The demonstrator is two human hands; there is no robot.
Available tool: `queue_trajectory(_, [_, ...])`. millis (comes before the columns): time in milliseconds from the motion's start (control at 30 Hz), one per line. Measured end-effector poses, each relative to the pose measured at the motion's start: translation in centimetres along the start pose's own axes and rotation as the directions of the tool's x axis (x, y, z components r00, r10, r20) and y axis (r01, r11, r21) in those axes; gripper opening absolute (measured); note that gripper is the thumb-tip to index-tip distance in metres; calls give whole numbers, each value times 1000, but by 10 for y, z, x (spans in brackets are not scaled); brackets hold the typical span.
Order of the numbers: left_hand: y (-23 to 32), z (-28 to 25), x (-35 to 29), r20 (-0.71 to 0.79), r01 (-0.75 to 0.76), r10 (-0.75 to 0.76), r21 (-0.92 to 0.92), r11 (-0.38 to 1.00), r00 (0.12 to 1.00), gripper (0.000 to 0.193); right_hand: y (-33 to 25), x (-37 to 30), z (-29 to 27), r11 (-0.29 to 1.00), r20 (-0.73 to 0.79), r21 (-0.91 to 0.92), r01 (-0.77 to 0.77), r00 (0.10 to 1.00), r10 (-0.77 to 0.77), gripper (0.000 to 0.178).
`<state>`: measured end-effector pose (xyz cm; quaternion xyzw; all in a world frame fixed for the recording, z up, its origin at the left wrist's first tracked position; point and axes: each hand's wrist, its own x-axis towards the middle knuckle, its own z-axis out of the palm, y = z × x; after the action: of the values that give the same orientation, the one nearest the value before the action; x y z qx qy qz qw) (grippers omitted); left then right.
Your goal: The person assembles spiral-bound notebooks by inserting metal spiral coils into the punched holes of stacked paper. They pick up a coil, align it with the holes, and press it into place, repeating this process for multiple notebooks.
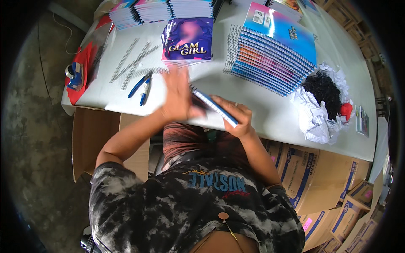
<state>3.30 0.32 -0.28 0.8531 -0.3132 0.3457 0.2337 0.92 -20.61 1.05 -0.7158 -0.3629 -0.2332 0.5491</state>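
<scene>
Tabletop, broad and white (261, 114), is spreading before me from ten o'clock through twelve to three. Brown cardboard cartons with blue print (320, 177) are crowding below it at four o'clock, and an open brown cardboard box (95, 143) is sitting at nine. A tall stack of blue-and-pink, wire-bound notebooks (274, 57) is standing between one and two. Crumpled white wrapping (310, 111), cradling a tangled black clump (322, 88), is lying near three; a smaller pile of purple-covered notebooks (187, 40) is resting at twelve.

At the centre, over the table's near edge, I am holding a slim, blue-edged paper notebook (211, 103), tilted nearly edge-on, its dark coil pointing toward eleven. My right hand (236, 114) is pinching it between thumb and fingers. My left hand (176, 90) is showing blurred and spread, just beside the coiled end; whether it is touching, I cannot tell.

Loose silver wire coils (136, 65) are lying between ten and eleven, with blue-handled metal pliers (135, 88) at ten.

I am judging this step to be handling or checking the binding; the next move is probably calling for a steady right grip and light left fingers along the coil.
</scene>
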Motion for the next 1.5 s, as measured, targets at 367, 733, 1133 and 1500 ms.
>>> queue_trajectory(367, [16,-13,-7,110,-590,585,6,808,803,105,7,1,-4,996,-13,-76,47,999,-48,45])
queue_trajectory(733, [-17,11,-7,-50,-454,468,171,874,882,81,7,4,3,1000,7,-9,14,1000,-14,51])
queue_trajectory(1133, [39,-4,42,183,-52,40,66,996,982,87,9,9,17,991,-4,127,-41,999,42,47])
queue_trajectory(1500, [55,14,-21,105,-216,244,-223,950,964,102,13,11,20,978,28,122,-172,985,170,56])
